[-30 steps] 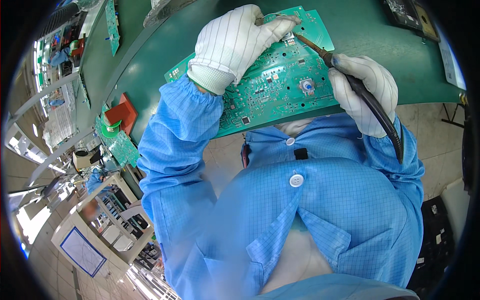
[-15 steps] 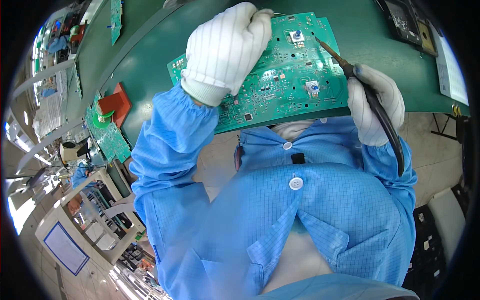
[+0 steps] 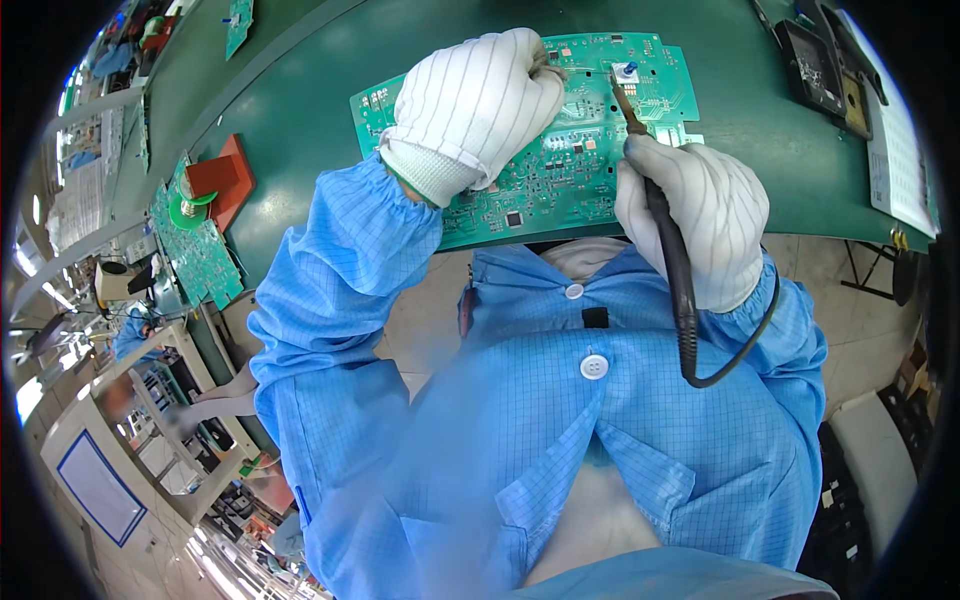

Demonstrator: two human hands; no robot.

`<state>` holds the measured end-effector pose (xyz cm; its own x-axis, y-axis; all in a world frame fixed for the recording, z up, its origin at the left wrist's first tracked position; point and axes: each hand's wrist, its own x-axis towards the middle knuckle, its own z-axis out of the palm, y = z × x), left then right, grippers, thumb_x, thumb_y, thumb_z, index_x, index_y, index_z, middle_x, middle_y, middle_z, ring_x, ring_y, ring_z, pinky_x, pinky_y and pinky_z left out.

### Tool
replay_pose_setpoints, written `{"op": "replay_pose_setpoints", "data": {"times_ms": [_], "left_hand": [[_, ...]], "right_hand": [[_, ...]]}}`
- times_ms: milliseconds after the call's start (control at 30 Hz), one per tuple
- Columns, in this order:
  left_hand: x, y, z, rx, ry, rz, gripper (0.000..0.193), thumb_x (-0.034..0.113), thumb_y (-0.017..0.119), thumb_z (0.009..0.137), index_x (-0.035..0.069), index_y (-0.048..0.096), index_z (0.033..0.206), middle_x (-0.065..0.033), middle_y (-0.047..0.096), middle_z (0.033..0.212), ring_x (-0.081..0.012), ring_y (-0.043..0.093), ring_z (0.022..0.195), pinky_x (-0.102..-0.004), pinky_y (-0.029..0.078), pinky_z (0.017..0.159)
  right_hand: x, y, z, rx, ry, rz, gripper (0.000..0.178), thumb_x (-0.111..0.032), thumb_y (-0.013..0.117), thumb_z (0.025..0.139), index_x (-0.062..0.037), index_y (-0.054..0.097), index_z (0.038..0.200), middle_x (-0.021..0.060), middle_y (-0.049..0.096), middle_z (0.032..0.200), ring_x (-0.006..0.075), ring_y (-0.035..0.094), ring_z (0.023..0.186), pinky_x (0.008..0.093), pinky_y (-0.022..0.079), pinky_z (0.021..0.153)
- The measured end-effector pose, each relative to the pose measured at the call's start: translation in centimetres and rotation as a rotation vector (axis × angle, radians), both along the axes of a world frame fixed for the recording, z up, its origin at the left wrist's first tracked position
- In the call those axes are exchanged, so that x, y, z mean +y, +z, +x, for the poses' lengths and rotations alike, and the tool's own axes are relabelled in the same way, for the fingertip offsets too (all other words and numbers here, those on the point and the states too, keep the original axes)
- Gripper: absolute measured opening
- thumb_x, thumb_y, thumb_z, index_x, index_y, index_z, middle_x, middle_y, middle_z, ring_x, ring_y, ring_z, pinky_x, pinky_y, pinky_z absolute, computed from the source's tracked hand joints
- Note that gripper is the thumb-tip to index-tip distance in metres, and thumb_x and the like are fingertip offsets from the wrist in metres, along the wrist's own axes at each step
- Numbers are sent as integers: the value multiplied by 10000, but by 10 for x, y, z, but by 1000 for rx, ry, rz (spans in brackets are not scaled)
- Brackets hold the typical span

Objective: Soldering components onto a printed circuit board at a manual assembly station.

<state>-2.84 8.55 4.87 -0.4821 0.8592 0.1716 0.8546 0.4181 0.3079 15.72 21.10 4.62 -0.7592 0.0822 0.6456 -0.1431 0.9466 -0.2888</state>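
Note:
A green circuit board (image 3: 555, 195) lies on the green work surface in front of me, dotted with small parts. My right hand (image 3: 705, 215), in a striped white glove, is closed around the dark handle of a soldering iron (image 3: 672, 245). The iron's tip points at a white square part with a blue post (image 3: 627, 70) near the board's far edge; whether it touches cannot be made out. My left hand (image 3: 475, 105), gloved too, rests over the left part of the board with fingers curled together. What those fingers pinch, if anything, is hidden.
At left, a red stand (image 3: 228, 185) with a green spool (image 3: 190, 210) sits by another circuit board (image 3: 200, 265). A black tray (image 3: 808, 65) and a white printed sheet (image 3: 900, 165) lie at far right. The iron's cord (image 3: 745, 345) loops near my right sleeve.
My right hand has brought the soldering iron left and inward over the board, its tip now by the white part. The left hand and board appear slightly lower and further right in view.

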Motion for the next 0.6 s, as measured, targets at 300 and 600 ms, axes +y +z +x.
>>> {"op": "replay_pose_setpoints", "data": {"times_ms": [300, 600], "left_hand": [[0, -3, -1, 13, -27, -25, 203, 232, 578, 826, 33, 618, 829, -195, 659, 758, -372, 660, 724, -450, 543, 676], [-1, -5, 1, -85, -56, 60, 228, 233, 576, 813, 22, 645, 868, -216, 669, 782, -387, 666, 738, -448, 554, 689]], "right_hand": [[1, -14, -8, 30, 24, 72, 313, -113, 768, 730, -48, 657, 1015, 65, 553, 717, 209, 589, 593, 323, 478, 528], [-4, -9, -6, 14, 11, 31, 266, 12, 786, 705, -16, 669, 942, 81, 682, 780, 216, 655, 596, 302, 523, 544]]}}
